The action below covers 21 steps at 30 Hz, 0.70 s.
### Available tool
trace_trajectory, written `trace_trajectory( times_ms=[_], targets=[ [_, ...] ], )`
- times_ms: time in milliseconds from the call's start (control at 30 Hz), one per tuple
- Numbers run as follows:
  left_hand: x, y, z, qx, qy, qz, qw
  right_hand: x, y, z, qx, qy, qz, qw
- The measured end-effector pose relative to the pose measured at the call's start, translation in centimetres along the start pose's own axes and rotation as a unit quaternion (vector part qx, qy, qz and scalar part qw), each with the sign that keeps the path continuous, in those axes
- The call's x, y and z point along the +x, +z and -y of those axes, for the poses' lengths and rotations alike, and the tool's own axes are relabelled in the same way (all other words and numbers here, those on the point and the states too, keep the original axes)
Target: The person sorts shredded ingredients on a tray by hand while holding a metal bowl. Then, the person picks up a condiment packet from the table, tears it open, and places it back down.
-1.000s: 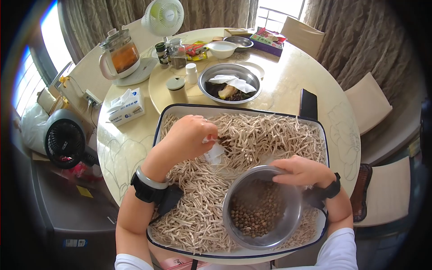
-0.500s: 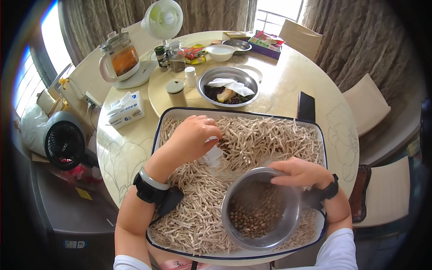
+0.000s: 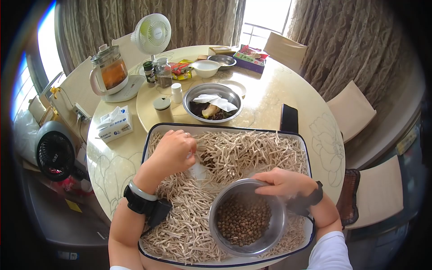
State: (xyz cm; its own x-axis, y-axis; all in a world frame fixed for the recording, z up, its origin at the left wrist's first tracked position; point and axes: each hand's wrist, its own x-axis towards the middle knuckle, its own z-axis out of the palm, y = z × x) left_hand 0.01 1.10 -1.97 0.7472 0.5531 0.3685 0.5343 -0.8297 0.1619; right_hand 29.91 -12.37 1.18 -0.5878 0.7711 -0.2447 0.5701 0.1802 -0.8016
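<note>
A white enamel tray with a dark blue rim (image 3: 143, 153) is spread with pale dried root-like sticks (image 3: 252, 150). My left hand (image 3: 173, 150) is over the tray's upper left, its fingers curled together beside a bare white patch of the tray bottom. What they pinch, if anything, is hidden. My right hand (image 3: 288, 182) grips the upper right rim of a stainless steel bowl (image 3: 279, 220), thumb and fingers over the edge. Small round brown seeds or berries (image 3: 243, 218) lie inside this tilted bowl, which is over the sticks at the tray's lower right.
Behind the tray stand another steel bowl (image 3: 186, 96) with white tissue and dark food, a canister (image 3: 163, 110), and a phone (image 3: 289, 118). Tissues (image 3: 114, 126), a glass kettle (image 3: 110, 74) and a small fan (image 3: 153, 33) are at the left. Chairs surround the round table (image 3: 324, 148).
The camera view has shifted, so the tray and table appear lower and further left. My left hand's fingers look more tightly curled. My right hand keeps its grip on the bowl.
</note>
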Motion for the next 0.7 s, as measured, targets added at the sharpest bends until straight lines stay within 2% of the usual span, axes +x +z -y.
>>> trace_trajectory(
  times_ms=[133, 200, 233, 300, 433, 533, 633, 667, 700],
  targets=[
    [0.1, -0.6, 0.0, -0.019, -0.022, 0.008, 1.000, 0.1, 0.1, -0.5, -0.003, -0.001, 0.003, 1.000],
    [0.4, -1.0, -0.2, -0.176, -0.057, -0.001, 0.983, 0.1, -0.1, -0.2, 0.004, 0.007, 0.008, 1.000],
    [0.6, -1.1, -0.5, -0.177, -0.055, 0.000, 0.983, 0.0, -0.1, -0.3, 0.004, 0.007, 0.006, 1.000],
    [0.7, -1.5, -1.2, -0.314, -0.104, 0.010, 0.943, 0.0, -0.2, -0.2, -0.011, 0.005, 0.010, 1.000],
    [0.7, -1.9, -1.7, -0.311, -0.105, 0.002, 0.945, 0.1, -0.2, 0.1, -0.005, 0.018, 0.013, 1.000],
    [0.7, -2.4, -2.1, -0.372, -0.114, 0.004, 0.921, 0.0, -0.3, 0.4, -0.002, 0.024, 0.015, 1.000],
    [0.5, -2.8, -3.4, -0.493, 0.015, 0.076, 0.866, 0.0, -0.4, 0.6, -0.007, 0.062, 0.028, 0.998],
    [0.4, -3.1, -3.9, -0.493, 0.016, 0.075, 0.867, 0.0, -0.2, 0.3, -0.001, 0.034, 0.019, 0.999],
    [0.4, -3.4, -4.4, -0.497, 0.076, 0.106, 0.858, 0.0, -0.1, 0.2, 0.005, 0.006, 0.009, 1.000]
  ],
)
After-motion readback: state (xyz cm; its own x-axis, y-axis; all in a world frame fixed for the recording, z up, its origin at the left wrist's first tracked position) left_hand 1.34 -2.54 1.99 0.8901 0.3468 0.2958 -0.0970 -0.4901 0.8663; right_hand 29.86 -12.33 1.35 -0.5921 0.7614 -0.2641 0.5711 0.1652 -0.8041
